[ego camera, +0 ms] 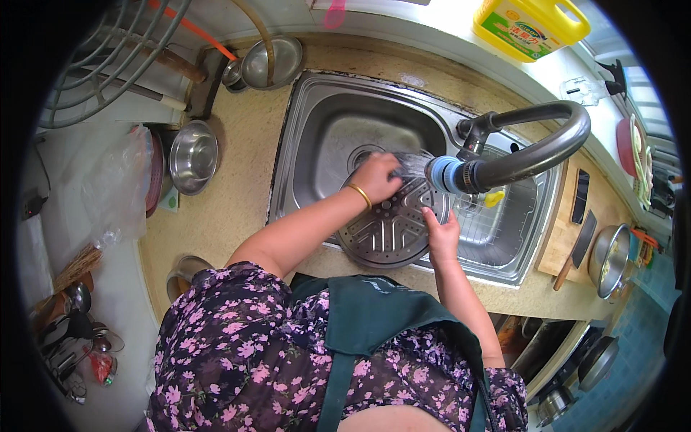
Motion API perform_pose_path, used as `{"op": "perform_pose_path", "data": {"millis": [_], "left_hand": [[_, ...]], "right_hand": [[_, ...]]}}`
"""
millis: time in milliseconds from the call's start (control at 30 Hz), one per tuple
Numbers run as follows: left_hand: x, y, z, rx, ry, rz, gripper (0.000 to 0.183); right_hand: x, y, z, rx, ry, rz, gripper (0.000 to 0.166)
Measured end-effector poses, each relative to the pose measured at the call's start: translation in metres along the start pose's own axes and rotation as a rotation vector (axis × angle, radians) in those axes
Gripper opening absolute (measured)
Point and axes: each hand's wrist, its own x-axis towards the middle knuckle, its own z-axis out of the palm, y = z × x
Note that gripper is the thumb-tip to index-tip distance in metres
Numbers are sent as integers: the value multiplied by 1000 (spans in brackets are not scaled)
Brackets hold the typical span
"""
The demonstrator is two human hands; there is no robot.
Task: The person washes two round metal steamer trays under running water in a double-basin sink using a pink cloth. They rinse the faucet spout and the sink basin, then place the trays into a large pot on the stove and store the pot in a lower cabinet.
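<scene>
A round perforated metal steamer plate [380, 232] is tilted over the front rim of the stainless steel double sink [345, 129]. My right hand [444, 235] grips its right edge, thumb on the upper face. Near the plate's far edge, my left hand [375, 175], with a gold bangle on the wrist, has its fingers curled down. Something dark shows at those fingertips, but water and fingers hide what it is. Water [413, 162] streams sideways from the blue nozzle [445, 174] of the dark curved faucet [545, 156] onto that spot.
The faucet arches over the right basin, which holds a wire rack [502, 216]. A cleaver [583, 240] and a phone-like black slab [581, 197] lie on a wooden board [556, 227]. Metal bowls [193, 156] [610, 262] stand either side. A yellow jug [532, 27] is on the sill.
</scene>
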Motion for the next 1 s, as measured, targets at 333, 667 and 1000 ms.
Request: {"op": "perform_pose_path", "data": {"millis": [333, 667, 1000], "left_hand": [[-3, 3, -5, 75, 138, -42, 32], [1, 0, 0, -9, -65, 162, 33], [8, 3, 4, 89, 74, -114, 32]], "right_hand": [[5, -5, 0, -93, -17, -111, 22], [9, -2, -1, -24, -20, -46, 27], [8, 0, -1, -86, -48, -39, 24]]}}
